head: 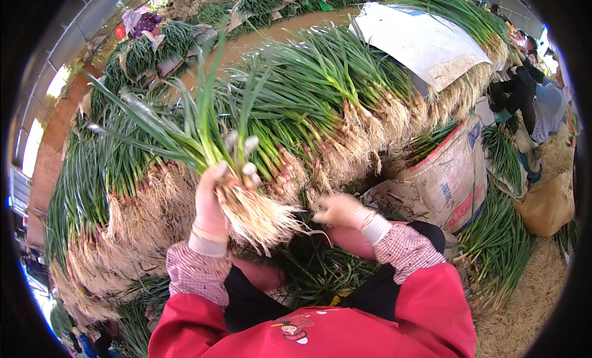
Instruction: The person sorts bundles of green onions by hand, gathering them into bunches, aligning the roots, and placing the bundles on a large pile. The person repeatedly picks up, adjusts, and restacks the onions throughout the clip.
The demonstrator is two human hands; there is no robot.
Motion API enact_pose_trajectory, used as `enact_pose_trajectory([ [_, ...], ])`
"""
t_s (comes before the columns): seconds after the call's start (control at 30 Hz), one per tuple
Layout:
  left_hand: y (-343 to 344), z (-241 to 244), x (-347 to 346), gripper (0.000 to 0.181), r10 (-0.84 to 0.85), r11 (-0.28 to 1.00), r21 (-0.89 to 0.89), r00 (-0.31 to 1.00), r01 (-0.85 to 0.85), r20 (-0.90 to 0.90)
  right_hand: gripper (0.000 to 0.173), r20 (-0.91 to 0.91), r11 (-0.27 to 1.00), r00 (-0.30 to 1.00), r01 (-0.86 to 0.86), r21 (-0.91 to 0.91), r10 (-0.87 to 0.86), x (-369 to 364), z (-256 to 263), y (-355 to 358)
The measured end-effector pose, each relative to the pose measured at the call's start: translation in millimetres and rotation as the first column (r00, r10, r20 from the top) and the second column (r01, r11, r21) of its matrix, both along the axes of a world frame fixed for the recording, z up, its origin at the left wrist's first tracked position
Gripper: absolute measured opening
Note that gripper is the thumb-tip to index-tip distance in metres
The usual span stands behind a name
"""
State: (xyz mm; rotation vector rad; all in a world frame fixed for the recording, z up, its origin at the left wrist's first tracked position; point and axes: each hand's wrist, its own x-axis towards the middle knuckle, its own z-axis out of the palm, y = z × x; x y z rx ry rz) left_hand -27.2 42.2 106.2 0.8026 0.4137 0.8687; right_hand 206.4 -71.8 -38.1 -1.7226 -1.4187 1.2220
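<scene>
My left hand (212,196), in a thin glove with grey fingertips, is closed around a bunch of green onions (215,150). Their green leaves fan out to the upper left, and their long pale roots (259,214) hang toward the lower right. To the right of those roots is my right hand (340,211), gloved too and slightly blurred; its fingers are bent, and whether anything thin is between them cannot be told. Just beyond both hands, a long curved row of green onions (319,145) lies with leaves pointing away and roots toward me.
A white sheet (421,39) covers part of the row. A woven sack (444,177) stands at my right, near loose green onions (499,242) on the root-strewn ground. Trimmed leaves (323,270) lie between my knees. A muddy water channel (286,29) runs behind the row. Another person (545,103) is at the far right.
</scene>
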Motion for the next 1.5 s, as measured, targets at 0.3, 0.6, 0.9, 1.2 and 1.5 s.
enact_pose_trajectory([
  [0.3,33.9,-107.0,42.6,0.042,-0.326,0.866,-0.382,0.944,0.324,0.061,0.029,0.597,0.713,0.464,0.117,0.691,-0.655,111.6,58.5,67.5],
  [0.6,2.0,-94.0,42.3,0.028,-0.202,0.911,-0.411,0.913,0.042,-0.355,0.028,-0.029,0.859,0.979,0.192,0.475,-0.202,-12.0,38.2,19.8],
  [0.9,-7.2,-81.0,26.3,0.032,-0.322,0.864,-0.375,0.942,0.335,0.099,0.027,-0.99,0.923,-0.066,0.358,-0.143,-0.128,-50.9,44.0,61.9],
  [1.2,22.5,-51.8,-25.2,0.05,-0.148,0.979,-0.136,0.988,0.153,0.046,0.026,0.409,0.989,0.911,-0.099,0.105,0.048,51.1,1.6,27.7],
  [1.5,23.5,-87.3,17.7,0.059,-0.235,0.906,-0.354,0.971,0.232,0.034,0.027,0.728,0.904,0.557,0.368,0.215,-0.4,154.7,64.8,165.7],
])
